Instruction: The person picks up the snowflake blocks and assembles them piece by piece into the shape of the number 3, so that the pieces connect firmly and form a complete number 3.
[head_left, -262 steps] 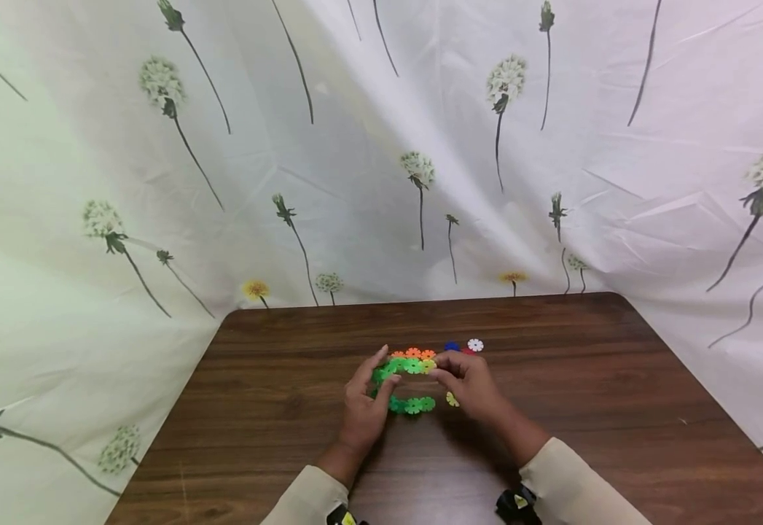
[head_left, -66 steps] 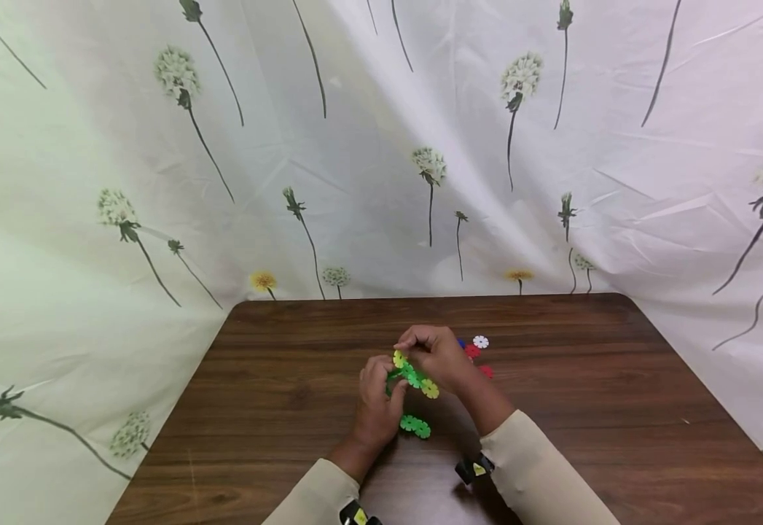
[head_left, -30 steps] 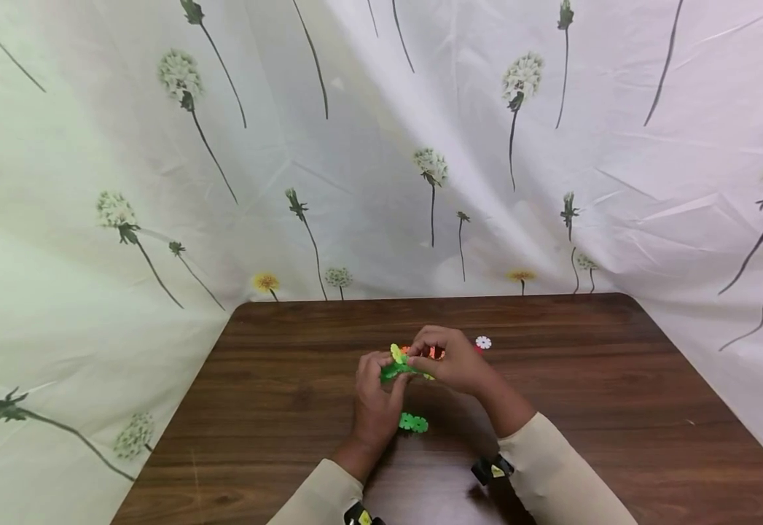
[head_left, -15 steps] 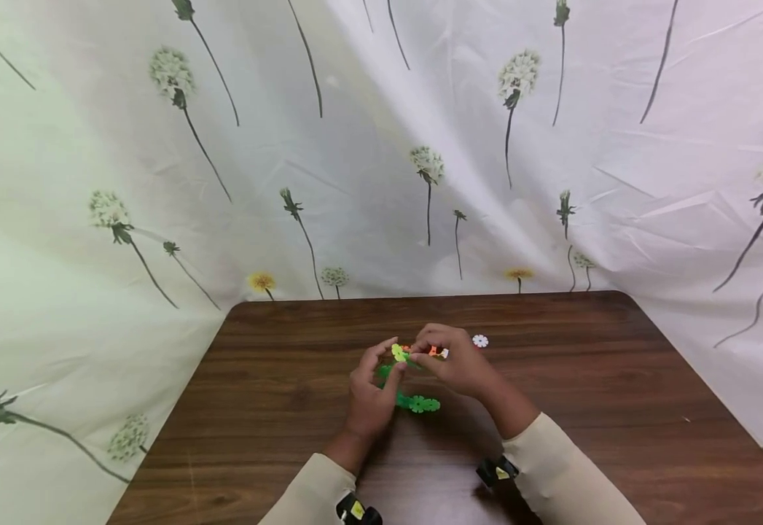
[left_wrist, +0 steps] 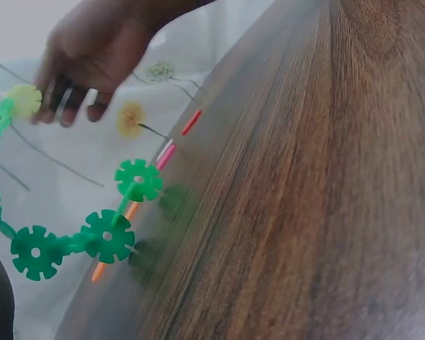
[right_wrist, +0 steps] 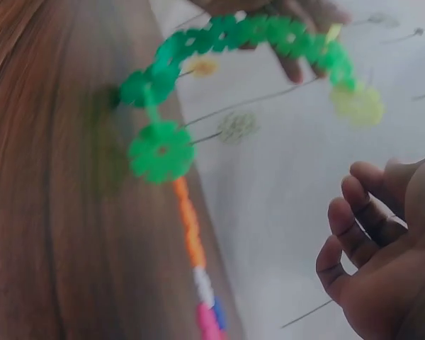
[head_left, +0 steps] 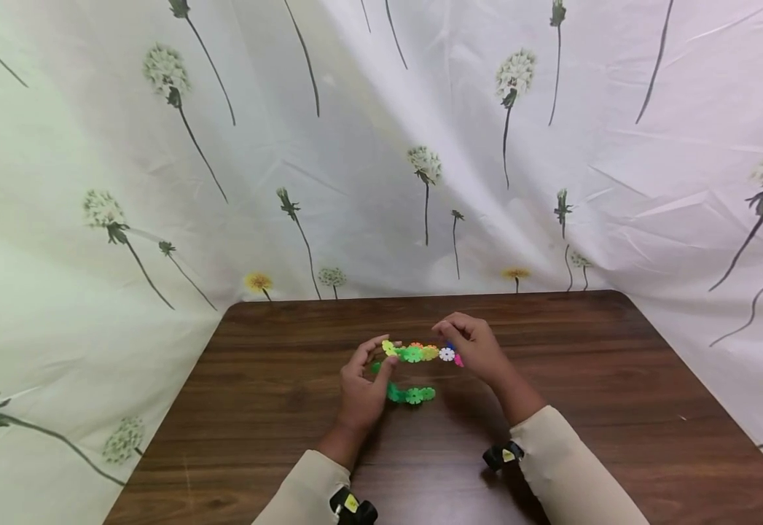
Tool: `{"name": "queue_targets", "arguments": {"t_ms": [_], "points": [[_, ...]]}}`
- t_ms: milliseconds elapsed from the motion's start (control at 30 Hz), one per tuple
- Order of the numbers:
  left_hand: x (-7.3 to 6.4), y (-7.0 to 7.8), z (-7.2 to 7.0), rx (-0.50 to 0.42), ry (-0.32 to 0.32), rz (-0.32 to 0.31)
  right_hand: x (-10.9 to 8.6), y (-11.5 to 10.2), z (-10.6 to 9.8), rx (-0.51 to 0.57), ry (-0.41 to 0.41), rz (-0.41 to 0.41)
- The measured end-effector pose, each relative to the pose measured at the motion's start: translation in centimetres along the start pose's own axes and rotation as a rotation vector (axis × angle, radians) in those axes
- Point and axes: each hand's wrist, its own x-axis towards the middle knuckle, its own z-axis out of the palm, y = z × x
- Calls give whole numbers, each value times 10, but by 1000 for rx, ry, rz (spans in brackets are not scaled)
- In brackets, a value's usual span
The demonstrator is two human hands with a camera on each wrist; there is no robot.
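My left hand [head_left: 363,397] holds a curved chain of flower-shaped interlocking discs [head_left: 412,354], thumb and fingers on its left bend. Most of its discs are green; in the left wrist view one green disc [left_wrist: 108,236] hangs low, near the table. A yellow disc [right_wrist: 358,105] ends the chain's upper arm, and a second yellow piece [right_wrist: 333,32] sticks out beside the left fingers. My right hand [head_left: 482,354] is apart from the chain, above the loose discs, its fingers loosely bent with nothing between them in the right wrist view.
Behind the chain, loose discs lie flat on the brown wooden table [head_left: 263,408]: orange [head_left: 416,345], white [head_left: 447,354], blue [head_left: 450,346] and pink [head_left: 459,360]. A red disc [left_wrist: 191,122] shows in the left wrist view. A flower-printed cloth [head_left: 355,219] hangs behind the table.
The right hand has let go of the chain and moved right, away from it. A yellow disc that lay loose earlier is gone from its spot. The left hand keeps its hold, slightly farther left.
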Motion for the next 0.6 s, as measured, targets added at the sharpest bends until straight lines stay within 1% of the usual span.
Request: {"name": "queue_targets", "arguments": {"t_ms": [100,200,267,400,600], "points": [[0,-1,-1,8,14,11,1,12,-1,-23,18,62],[0,-1,-2,11,20,18,3,21,-2,-39,35,102],[0,-1,-1,3,17,15,2,24,-4,-45,44,113],[-1,0,0,20,18,-8,3,27,-6,-75,58,138],[-4,-3,-1,27,18,-23,2,35,-4,-126,72,211]]}}
